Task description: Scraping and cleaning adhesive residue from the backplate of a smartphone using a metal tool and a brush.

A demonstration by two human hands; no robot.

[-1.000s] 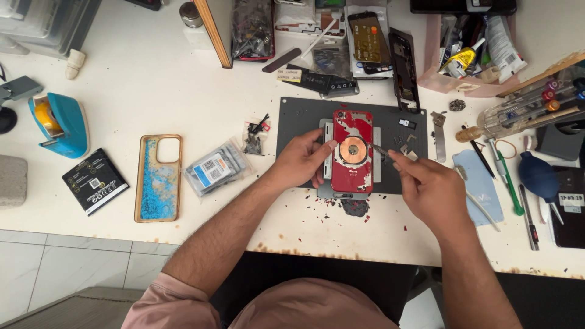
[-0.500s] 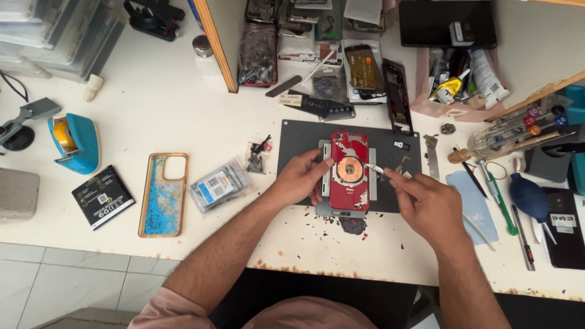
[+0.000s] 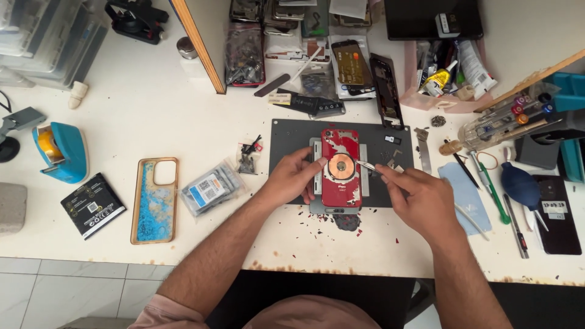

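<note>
Red phone (image 3: 341, 175) lies back-up on the grey mat (image 3: 286, 137), mid-desk. Your left hand (image 3: 294, 176) fingers rest against its left edge. Your right hand (image 3: 420, 198) fingers pinch metal tweezers (image 3: 367, 165), tips over the phone's copper coil (image 3: 339, 166).

Both bare forearms reach up from the lower edge of the view and converge on the red phone (image 3: 340, 167), the landmark here. The left hand (image 3: 294, 176) lies at the phone's left side, palm down, fingers curled, with fingertips (image 3: 319, 163) pressed against its left edge. The right hand (image 3: 421, 198) sits to the phone's right and slightly lower, knuckles up, thumb and forefinger pinched on thin metal tweezers (image 3: 367, 166) whose tip lies over the phone's right edge.
</note>
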